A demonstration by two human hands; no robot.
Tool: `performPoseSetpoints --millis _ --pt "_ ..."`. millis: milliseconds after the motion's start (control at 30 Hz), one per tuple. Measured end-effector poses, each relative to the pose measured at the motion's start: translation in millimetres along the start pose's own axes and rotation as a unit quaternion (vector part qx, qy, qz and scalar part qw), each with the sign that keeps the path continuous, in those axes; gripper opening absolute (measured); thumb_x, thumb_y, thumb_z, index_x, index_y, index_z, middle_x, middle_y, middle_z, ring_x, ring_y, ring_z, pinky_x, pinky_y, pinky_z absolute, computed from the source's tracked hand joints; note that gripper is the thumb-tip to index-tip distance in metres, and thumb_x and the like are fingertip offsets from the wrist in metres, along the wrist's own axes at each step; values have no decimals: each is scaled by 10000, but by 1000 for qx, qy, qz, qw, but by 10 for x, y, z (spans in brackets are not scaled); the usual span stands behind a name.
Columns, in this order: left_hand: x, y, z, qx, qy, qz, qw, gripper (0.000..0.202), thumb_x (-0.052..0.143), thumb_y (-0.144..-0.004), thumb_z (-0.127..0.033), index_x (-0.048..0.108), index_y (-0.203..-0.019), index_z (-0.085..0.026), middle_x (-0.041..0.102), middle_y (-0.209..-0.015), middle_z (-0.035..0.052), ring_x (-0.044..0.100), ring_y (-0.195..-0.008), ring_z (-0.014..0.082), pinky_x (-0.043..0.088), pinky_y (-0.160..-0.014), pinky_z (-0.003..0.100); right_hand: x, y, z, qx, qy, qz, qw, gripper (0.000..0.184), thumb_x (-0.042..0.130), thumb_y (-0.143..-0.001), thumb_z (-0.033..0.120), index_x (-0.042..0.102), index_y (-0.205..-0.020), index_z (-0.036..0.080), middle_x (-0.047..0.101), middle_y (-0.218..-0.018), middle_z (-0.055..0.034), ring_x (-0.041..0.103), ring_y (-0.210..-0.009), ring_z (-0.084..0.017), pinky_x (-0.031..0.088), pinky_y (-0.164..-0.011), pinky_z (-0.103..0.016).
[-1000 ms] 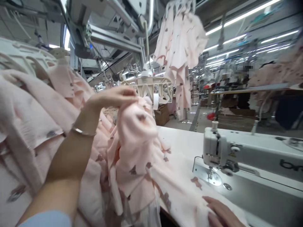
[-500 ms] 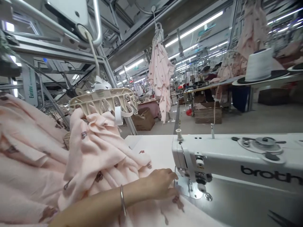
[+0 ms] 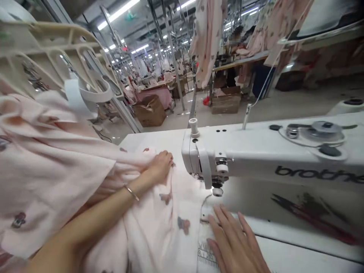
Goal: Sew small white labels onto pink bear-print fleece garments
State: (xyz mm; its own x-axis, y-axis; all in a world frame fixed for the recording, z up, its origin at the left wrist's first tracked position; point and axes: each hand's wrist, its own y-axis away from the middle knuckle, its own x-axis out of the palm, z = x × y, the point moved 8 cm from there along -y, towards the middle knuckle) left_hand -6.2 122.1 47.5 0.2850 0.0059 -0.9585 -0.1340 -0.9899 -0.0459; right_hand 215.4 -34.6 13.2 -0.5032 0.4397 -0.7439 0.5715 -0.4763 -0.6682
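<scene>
Pale pink printed cloth spreads over the left of the sewing table and up to the machine's needle area. My left hand, with a bracelet on its wrist, is closed on a bunched part of this cloth, left of the machine head. My right hand lies palm down on the machine bed, fingers outstretched, just right of the cloth's edge and in front of the needle area. Nothing shows in it. The white sewing machine stands behind my right hand. Bright light blurs the needle area.
A cream plastic hanger clamp with a white strip hangs at upper left above the cloth. Snips with red handles lie under the machine arm. Beyond the table are cardboard boxes, hanging pink garments and a person at another table.
The view has tilted down and moved closer. My left hand has drawn back leftward from the needle area with the cloth. My right hand has come into view on the machine bed.
</scene>
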Motion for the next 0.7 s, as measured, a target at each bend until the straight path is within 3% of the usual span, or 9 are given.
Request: performPoseSetpoints --millis 100,167,267,333,433,567,633,700 --pt "103 160 -323 67 19 18 997 239 407 -861 -160 610 -960 -238 608 -1078 86 551 -1034 264 444 -940 415 -76 -8 196 4 -62 -18 998 218 464 -936 248 634 -1045 167 666 -1113 -88 621 -1048 -235 434 -978 -391" --pt "251 359 -565 108 27 48 993 238 413 -865 -159 616 -962 -236 627 -1041 70 584 -969 235 486 -886 371 -97 19 393 14 -127 -70 989 237 405 -957 189 632 -892 204 703 -951 -12 648 -943 -157 417 -1007 -331" --pt "446 501 -748 143 11 63 988 220 429 -900 -234 596 -1030 -176 601 -1131 116 542 -1074 273 448 -947 438 -82 78 608 32 -167 -138 976 345 318 -976 149 609 -795 186 704 -874 1 642 -953 -138 308 -1110 -369" --pt "528 440 -751 155 -1 61 986 230 429 -918 -281 584 -1036 -159 570 -1197 131 473 -1173 297 368 -1027 500 -35 82 641 43 -164 -108 980 312 343 -974 173 625 -842 155 704 -940 -41 624 -1034 -177 260 -1135 -420" --pt "609 244 -695 163 -4 65 984 239 385 -927 -255 597 -954 -147 594 -1141 141 457 -1198 310 317 -1058 540 -11 73 514 83 -163 -22 983 228 405 -950 153 632 -932 133 682 -1065 -79 574 -1142 -215 224 -1145 -446" --pt "665 86 -736 185 3 67 980 235 383 -890 -168 604 -968 -147 608 -1135 151 474 -1206 321 334 -1058 532 -104 70 347 104 -152 4 983 245 388 -948 133 631 -981 142 663 -1126 -71 536 -1197 -218 202 -1151 -444" --pt "638 88 -796 193 -2 62 979 256 402 -846 -105 603 -997 -154 610 -1158 146 500 -1192 300 355 -1067 487 -98 99 326 82 -128 13 988 226 425 -937 153 634 -1022 147 648 -1168 -69 522 -1215 -221 187 -1160 -437" --pt "507 135 -834 188 -18 46 981 365 397 -785 -24 588 -1066 -156 599 -1199 138 507 -1202 259 374 -1078 413 -51 166 375 15 -96 21 995 200 509 -910 206 638 -1055 159 634 -1204 -60 534 -1202 -215 169 -1173 -410"
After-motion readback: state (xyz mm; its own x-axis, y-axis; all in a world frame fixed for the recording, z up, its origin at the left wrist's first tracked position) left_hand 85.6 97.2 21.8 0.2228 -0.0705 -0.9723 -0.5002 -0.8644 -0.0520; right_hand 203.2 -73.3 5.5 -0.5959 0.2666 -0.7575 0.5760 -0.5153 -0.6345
